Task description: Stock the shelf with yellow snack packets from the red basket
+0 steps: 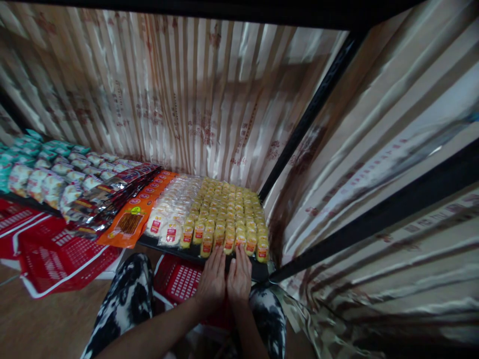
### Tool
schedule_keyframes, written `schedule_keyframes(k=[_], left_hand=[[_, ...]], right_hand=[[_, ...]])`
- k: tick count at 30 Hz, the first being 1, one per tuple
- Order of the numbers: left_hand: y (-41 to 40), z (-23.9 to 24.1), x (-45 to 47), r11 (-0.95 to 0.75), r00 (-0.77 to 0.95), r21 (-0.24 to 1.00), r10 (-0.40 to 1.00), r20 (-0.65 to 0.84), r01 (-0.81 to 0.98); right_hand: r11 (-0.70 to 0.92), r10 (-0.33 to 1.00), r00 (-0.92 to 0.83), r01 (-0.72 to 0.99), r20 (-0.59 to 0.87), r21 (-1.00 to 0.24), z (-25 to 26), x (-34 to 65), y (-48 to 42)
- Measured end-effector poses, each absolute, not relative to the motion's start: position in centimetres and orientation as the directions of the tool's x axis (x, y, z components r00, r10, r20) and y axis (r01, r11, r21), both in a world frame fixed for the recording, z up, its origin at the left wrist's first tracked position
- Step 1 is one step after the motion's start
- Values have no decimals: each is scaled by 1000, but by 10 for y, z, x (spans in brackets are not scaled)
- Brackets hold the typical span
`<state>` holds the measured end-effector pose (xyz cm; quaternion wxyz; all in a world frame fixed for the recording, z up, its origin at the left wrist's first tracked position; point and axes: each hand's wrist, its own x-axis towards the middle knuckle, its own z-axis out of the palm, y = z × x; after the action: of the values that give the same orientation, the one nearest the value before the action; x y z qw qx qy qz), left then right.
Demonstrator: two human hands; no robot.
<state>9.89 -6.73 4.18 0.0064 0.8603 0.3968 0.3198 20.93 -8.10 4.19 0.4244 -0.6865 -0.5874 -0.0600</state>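
Rows of small yellow snack packets (228, 209) with red labels fill the right end of a black shelf (187, 254). My left hand (212, 276) lies with its fingers stretched out against the front ends of these packets. Beside it, my right hand (239, 274) also reaches flat, fingertips at the front of the same rows. The hands are close together, and neither is wrapped round a packet. White packets (171, 230) with red labels lie just left of the yellow ones. An orange packet (129, 222) comes after them.
Farther left lie dark glossy packets (101, 212), white packets (52, 187) and teal ones (24, 149). Red baskets (60, 259) stand below the shelf, one (175, 279) by my knees. Black posts (314, 117) and a patterned curtain (209, 99) close off the back and right.
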Motion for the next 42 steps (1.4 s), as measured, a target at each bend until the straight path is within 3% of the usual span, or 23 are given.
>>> schedule_keyframes(k=[16,24,34,42], left_hand=[[-58,37,110,-602,387,332,758,525,727],[-56,43,108,-607,432,229,738,519,761],[-56,52,109,-597,414,224,735,536,770],[-53,52,111,-599,432,142,702,566,788]], right_hand=[[56,742,292,870,604,-490,36,211,-79],[46,718,283,893,636,-448,34,210,-76],[44,709,285,895,645,-443,33,209,-75],[44,700,273,906,660,-422,31,211,-75]])
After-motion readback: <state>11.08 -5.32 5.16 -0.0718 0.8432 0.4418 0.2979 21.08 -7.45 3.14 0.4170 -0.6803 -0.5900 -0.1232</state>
